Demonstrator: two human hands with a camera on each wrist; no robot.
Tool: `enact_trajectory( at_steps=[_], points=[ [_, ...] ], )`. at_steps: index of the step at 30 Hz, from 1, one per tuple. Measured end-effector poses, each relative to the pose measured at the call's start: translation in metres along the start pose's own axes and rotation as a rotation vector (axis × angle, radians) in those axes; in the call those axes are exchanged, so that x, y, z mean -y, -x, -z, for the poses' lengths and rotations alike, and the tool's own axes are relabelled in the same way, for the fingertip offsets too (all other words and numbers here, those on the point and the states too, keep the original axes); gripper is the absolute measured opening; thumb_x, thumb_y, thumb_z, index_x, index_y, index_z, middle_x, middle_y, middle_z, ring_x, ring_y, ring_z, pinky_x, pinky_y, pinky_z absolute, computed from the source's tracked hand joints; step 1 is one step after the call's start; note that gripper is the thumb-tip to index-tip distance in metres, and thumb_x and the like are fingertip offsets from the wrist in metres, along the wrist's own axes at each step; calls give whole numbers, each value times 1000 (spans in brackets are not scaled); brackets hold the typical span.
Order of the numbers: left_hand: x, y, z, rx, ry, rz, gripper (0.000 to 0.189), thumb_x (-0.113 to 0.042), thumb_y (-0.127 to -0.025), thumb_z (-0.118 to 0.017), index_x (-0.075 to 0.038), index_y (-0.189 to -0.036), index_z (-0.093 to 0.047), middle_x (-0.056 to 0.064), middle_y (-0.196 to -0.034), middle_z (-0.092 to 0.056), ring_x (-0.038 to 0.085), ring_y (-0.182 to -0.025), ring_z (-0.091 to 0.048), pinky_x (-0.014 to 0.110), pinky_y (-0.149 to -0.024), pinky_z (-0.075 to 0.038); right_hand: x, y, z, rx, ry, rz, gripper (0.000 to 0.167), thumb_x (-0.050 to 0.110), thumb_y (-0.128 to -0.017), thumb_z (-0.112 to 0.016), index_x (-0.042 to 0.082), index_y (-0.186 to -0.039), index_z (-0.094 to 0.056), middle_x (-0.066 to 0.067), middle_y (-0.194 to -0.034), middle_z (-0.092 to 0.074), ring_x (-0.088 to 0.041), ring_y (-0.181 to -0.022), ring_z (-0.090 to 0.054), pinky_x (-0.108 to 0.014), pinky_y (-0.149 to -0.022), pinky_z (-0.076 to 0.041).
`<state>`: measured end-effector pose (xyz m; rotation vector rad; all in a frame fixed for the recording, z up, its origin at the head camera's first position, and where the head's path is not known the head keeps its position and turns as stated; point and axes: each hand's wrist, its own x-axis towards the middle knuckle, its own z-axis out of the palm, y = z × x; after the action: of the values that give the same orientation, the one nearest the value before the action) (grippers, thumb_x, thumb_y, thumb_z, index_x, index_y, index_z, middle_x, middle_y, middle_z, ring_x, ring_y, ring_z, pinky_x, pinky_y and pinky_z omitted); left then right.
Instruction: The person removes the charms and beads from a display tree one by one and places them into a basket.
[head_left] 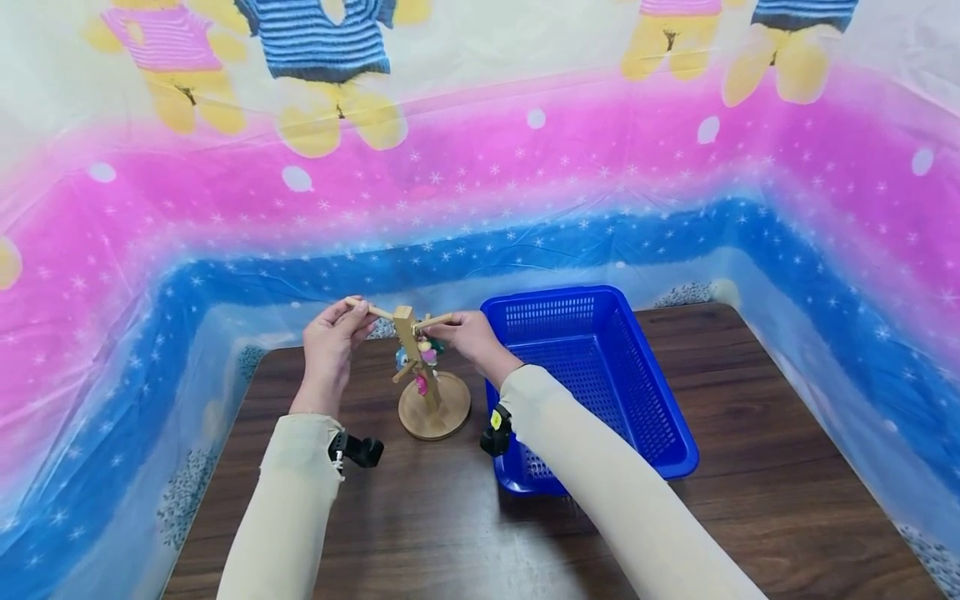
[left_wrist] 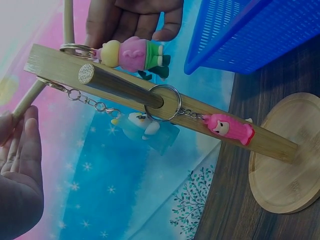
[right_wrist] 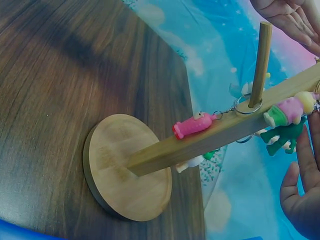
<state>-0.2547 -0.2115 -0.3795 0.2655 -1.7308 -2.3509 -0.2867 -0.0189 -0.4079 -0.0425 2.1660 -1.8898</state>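
A wooden peg stand (head_left: 406, 321) with a round base (head_left: 442, 417) stands on the table. My left hand (head_left: 327, 350) pinches the peg (left_wrist: 31, 97) on its left side near the top. On the other side, my right hand (head_left: 474, 340) holds the right-hand peg (head_left: 438, 320) between thumb and fingers. Keychains hang from the pegs: a pink figure (left_wrist: 230, 128) on the front peg (left_wrist: 117, 85), a blue-and-white figure (left_wrist: 145, 131) on the left peg, and a figure in a pink top and green trousers (left_wrist: 132, 53) on the right. A dark green figure (right_wrist: 283, 136) hangs beside that one.
A blue plastic basket (head_left: 667, 417) sits right of the stand, under my right forearm. The dark wooden table (head_left: 420, 517) ends at a patterned cloth (head_left: 480, 258) rising behind and at both sides. Each wrist wears a black camera (head_left: 363, 451).
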Motion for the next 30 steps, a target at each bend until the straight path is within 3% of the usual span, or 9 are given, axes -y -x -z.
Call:
enact_trajectory(
  at_steps=[3, 6, 8, 11, 16, 21, 30],
  points=[
    [0, 0, 1, 1, 11, 3, 24, -7, -101, -63, -21, -85, -74, -9, -79, -76, 0, -75, -75, 13, -75, -63, 1, -1, -1, 3, -2, 9, 25, 19, -95, -75, 3, -115, -77, -14, -118, -77, -16, -101, -70, -18, -75, -55],
    [-1, 0, 1, -3, 9, 5, 24, -7, -101, -63, -21, -85, -74, -9, -79, -76, 0, -75, -75, 14, -75, -63, 1, -1, -2, 9, -8, 17, 25, 17, -95, -75, 3, -115, -77, -15, -118, -77, -23, -112, -72, -27, -91, -61],
    [-1, 0, 0, -7, 9, 5, 24, -7, -101, -63, -21, -85, -74, -8, -79, -76, 0, -75, -75, 14, -75, -63, 1, -1, -2, 11, -15, 18, 25, 16, -95, -75, 2, -115, -76, -15, -118, -76, -26, -118, -71, -33, -102, -60],
    [0, 0, 0, -6, 9, 3, 24, -7, -101, -63, -21, -85, -74, -9, -78, -76, 0, -75, -75, 15, -77, -64, 1, -1, -3, 6, -12, 19, 25, 16, -95, -74, 1, -116, -76, -15, -118, -76, -27, -120, -71, -37, -107, -58],
    [0, 0, 0, -8, -2, -1, 24, -7, -101, -63, -22, -85, -73, -10, -79, -76, 0, -74, -75, 17, -81, -64, 0, -1, -1, 7, 14, 27, 24, 16, -95, -75, 3, -115, -77, -13, -120, -76, -26, -119, -70, -33, -102, -60],
    [0, 0, 0, -2, 4, 3, 22, -7, -101, -63, -20, -87, -73, -10, -79, -76, 0, -75, -75, 16, -79, -64, -1, 0, 4, 15, 26, 34, 25, 20, -95, -75, 5, -115, -77, -13, -120, -76, -24, -114, -70, -26, -87, -58],
    [0, 0, 0, 13, -22, -8, 22, -10, -102, -62, -23, -87, -71, -12, -79, -75, -2, -76, -74, 14, -79, -63, -3, -2, 9, 20, -11, 41, 22, 17, -96, -73, 4, -112, -76, -13, -107, -80, -9, -87, -72, -19, -73, -52]
  ],
)
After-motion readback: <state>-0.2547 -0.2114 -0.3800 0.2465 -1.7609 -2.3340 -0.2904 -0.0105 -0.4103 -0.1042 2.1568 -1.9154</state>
